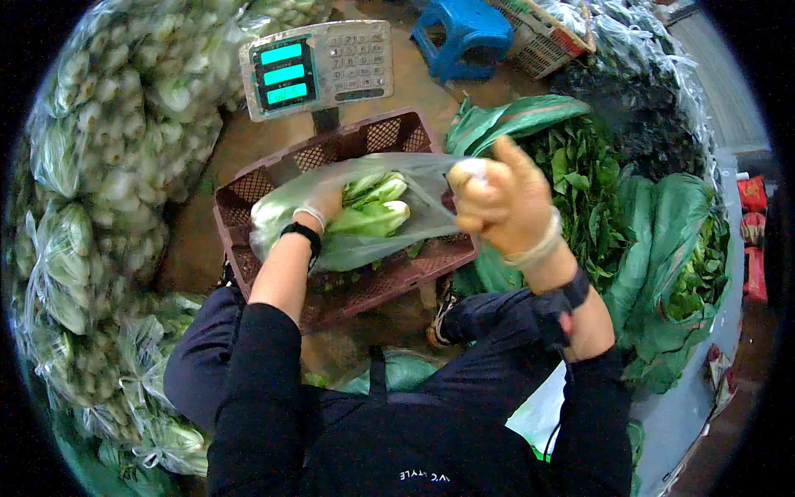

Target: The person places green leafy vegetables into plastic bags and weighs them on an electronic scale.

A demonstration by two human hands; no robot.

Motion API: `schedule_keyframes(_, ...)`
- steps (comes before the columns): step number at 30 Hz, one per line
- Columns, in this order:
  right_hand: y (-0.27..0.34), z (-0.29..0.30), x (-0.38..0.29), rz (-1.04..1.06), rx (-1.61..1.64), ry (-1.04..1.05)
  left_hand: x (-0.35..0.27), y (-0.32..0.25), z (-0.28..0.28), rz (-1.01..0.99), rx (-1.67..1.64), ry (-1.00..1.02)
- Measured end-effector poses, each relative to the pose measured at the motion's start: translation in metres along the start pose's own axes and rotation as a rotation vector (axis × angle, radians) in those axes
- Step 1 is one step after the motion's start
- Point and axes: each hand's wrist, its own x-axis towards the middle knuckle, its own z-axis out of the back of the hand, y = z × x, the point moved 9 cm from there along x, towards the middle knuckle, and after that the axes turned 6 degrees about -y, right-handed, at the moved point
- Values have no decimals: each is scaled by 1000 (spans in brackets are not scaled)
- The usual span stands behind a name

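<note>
A clear plastic bag (428, 186) lies stretched over a brown plastic crate (385, 292), with leafy green vegetables (372, 217) in it, their pale stem ends to the right. My left hand (326, 208) is at the bag's middle, on the vegetables; its fingers are partly hidden by leaves and plastic, so its grip is unclear. At the bag's right end my right hand (503, 192) is raised, blurred, with its fingers curled on the gathered plastic. Behind the crate stands a digital scale's display and keypad (317, 68), its screens lit.
Bagged pale-stemmed vegetables (124, 136) are piled along the left. To the right are green woven sacks (658, 230) with leafy greens (584, 192). A blue plastic stool (463, 37) and a basket (546, 37) stand beyond the crate.
</note>
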Motion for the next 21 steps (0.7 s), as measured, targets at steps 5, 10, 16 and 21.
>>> schedule_keyframes(5, 42, 47, 8, 260, -33, -248, 19, -55, 24, -58, -172, 78)
schedule_keyframes(10, 35, 48, 20, 236, -64, -205, 1, -140, 73, -156, 33, -97)
schedule_keyframes(16, 25, 52, 23, 155, -145, -172, -60, -182, 35, 93, -751, 433)
schedule_keyframes(21, 32, 80, 16, 141, -167, -198, -116, -80, 91, 157, 265, 844)
